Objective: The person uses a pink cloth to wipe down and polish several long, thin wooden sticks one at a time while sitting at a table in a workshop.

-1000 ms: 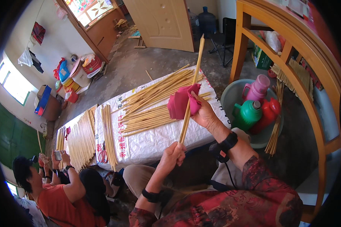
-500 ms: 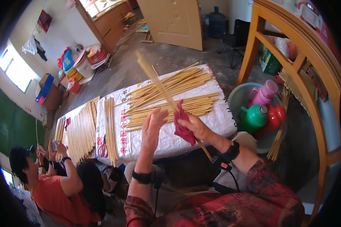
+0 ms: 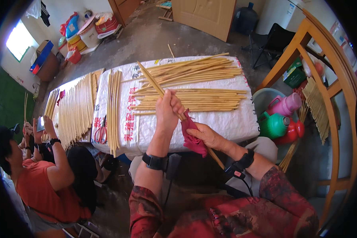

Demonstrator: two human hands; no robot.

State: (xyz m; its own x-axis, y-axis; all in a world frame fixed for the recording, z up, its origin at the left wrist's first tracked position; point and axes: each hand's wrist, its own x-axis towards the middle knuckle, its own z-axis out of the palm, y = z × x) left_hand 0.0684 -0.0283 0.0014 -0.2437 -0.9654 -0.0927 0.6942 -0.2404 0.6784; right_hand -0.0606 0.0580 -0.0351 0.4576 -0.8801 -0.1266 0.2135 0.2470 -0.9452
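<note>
My left hand (image 3: 168, 109) is closed round long bamboo sticks (image 3: 148, 75), held at a slant over the cloth-covered work surface (image 3: 121, 64). My right hand (image 3: 206, 137) grips a crumpled maroon cloth (image 3: 190, 142) wrapped around their lower part, below my left hand. Rows of loose sticks (image 3: 202, 99) lie crosswise beyond my hands. To the left, an upright row of sticks (image 3: 113, 107) lies beside red-handled scissors (image 3: 101, 133), and a wide row of evenly spread sticks (image 3: 75, 109) lies further left.
A person in orange (image 3: 43, 182) sits at my left, holding a phone (image 3: 40, 123). On my right are a basin (image 3: 261, 95) with coloured thermoses (image 3: 273, 126) and a wooden frame (image 3: 329, 93). A folding chair (image 3: 273, 41) and open door (image 3: 200, 18) are behind.
My left hand has moved up and now closes round the sticks above the cloth. My right hand with the cloth has moved lower, and the sticks now tilt toward the upper left.
</note>
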